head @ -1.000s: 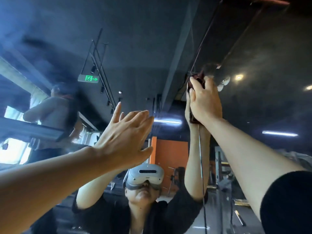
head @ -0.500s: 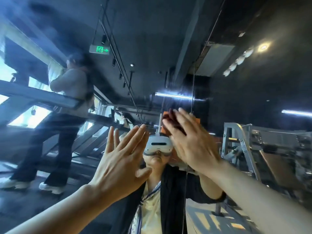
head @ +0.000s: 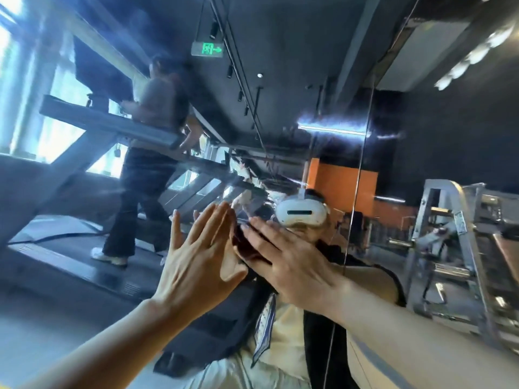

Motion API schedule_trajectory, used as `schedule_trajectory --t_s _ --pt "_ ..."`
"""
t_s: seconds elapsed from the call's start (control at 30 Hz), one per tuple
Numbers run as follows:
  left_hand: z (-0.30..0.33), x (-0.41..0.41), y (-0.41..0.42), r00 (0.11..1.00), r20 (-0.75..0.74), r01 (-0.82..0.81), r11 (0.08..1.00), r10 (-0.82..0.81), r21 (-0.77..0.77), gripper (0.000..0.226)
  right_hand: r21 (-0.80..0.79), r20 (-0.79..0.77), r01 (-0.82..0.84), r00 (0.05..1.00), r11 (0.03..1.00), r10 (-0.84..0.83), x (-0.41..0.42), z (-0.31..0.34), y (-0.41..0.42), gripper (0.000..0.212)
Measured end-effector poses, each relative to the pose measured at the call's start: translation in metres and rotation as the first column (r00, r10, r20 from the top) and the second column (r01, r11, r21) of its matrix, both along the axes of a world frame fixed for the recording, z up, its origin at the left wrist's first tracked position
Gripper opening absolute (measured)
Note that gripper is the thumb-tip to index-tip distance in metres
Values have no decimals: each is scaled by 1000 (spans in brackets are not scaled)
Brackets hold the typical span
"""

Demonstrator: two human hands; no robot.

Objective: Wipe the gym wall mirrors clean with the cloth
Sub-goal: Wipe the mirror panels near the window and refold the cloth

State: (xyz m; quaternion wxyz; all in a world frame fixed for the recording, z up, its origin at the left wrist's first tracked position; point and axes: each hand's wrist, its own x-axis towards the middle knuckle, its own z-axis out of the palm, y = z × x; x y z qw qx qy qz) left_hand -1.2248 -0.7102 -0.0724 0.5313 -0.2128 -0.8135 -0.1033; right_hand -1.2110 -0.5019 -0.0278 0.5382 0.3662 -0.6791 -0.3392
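Note:
The wall mirror (head: 295, 66) fills the view, with a vertical seam (head: 362, 175) between two panels right of centre. My right hand (head: 292, 262) presses a dark reddish cloth (head: 247, 249) flat against the glass, fingers straight and pointing up-left. Only a small edge of the cloth shows beyond my fingers. My left hand (head: 196, 265) is raised just left of it with straight fingers and holds nothing. Whether its palm touches the glass cannot be told.
Everything else is reflection: a person on a treadmill (head: 146, 153) at the left, a grey weight machine (head: 460, 248) at the right, an orange wall (head: 339, 189) behind my reflected headset, and a dark ceiling with a green exit sign (head: 207, 49).
My right hand has swept the cloth down from high on the mirror and leftward across the seam, ending beside my left hand. My left hand has stayed raised and flat.

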Motion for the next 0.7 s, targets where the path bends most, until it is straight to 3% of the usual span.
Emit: schedule_trajectory --t_s 0.07,0.1,0.2,0.3,0.37,0.47,0.6,0.7 --pt "-2 1 -7 1000 -4 -2 1000 2 -1 97 -16 -39 6 999 1000 -6 -3 31 8 44" --pt "-1 1 -10 1000 -20 1 1000 -1 -5 96 -139 -83 -15 997 990 4 -5 55 10 44" --pt "0 -3 -21 998 -68 20 1000 -20 4 96 -563 -224 -128 975 817 -1 -5 137 10 42" --pt "-4 -11 -33 997 -70 35 999 -32 37 99 -681 -252 -153 967 716 -33 -13 177 -21 42" --pt "-11 -16 -40 998 -56 36 996 -31 88 98 -634 -284 -185 959 751 -4 -29 168 -57 40" --pt "-29 -20 -51 1000 1 30 985 -30 167 97 -453 -270 -187 961 872 66 -48 100 -95 39" --pt "-69 -21 -64 996 93 -21 974 0 226 106 -198 -60 -78 996 977 67 -45 -24 -96 41" --pt "-89 -19 -70 992 121 -58 983 38 172 112 87 104 9 994 996 -18 -30 -66 -81 40"
